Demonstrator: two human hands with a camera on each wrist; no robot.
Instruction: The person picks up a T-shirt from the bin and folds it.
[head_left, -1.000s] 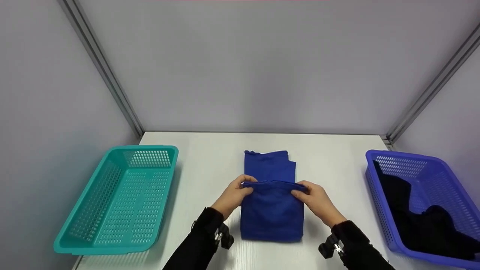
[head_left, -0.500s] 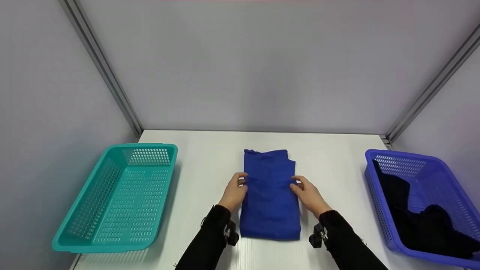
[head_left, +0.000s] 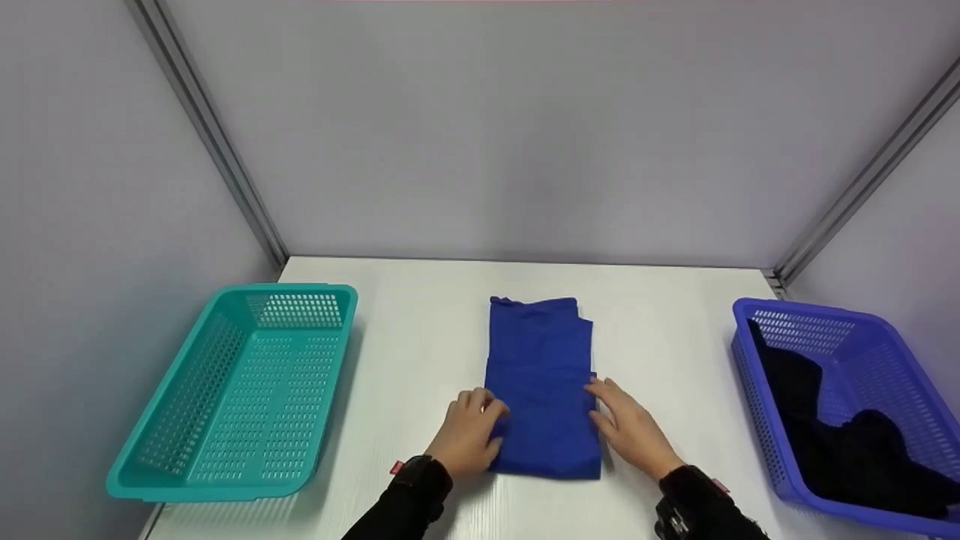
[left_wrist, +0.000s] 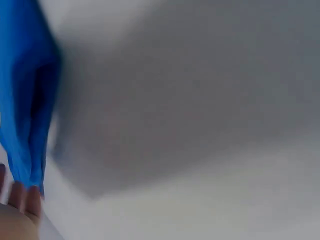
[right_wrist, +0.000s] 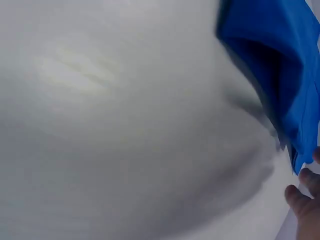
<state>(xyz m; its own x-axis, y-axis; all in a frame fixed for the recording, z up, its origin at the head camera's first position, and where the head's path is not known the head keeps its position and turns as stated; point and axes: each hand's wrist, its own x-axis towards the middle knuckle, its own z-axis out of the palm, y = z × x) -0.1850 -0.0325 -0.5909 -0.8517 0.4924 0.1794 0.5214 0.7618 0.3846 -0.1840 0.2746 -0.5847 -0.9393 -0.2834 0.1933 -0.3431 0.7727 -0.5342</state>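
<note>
A folded blue garment (head_left: 544, 390) lies flat on the white table in the middle of the head view. Its lower part is doubled over, and the layered side folds show in both wrist views. My left hand (head_left: 466, 433) is at the garment's lower left edge, its fingers loosely bent and nothing visibly pinched. On the other side, my right hand (head_left: 634, 431) has relaxed fingers, with the fingertips at the garment's right edge. Only a few fingers of each hand show in the wrist views, at the lower corners.
A teal plastic basket (head_left: 343, 375) stands on the left of the table (head_left: 420, 337). On the right is a purple-blue basket (head_left: 855, 313) with black cloth (head_left: 840, 442) in it. Grey panels (head_left: 525, 135) wall in the back and sides.
Both hands have let go of the garment's upper hem, which now lies flat towards the far end. The left hand has slid nearer along the left edge; the right hand has also drawn slightly nearer.
</note>
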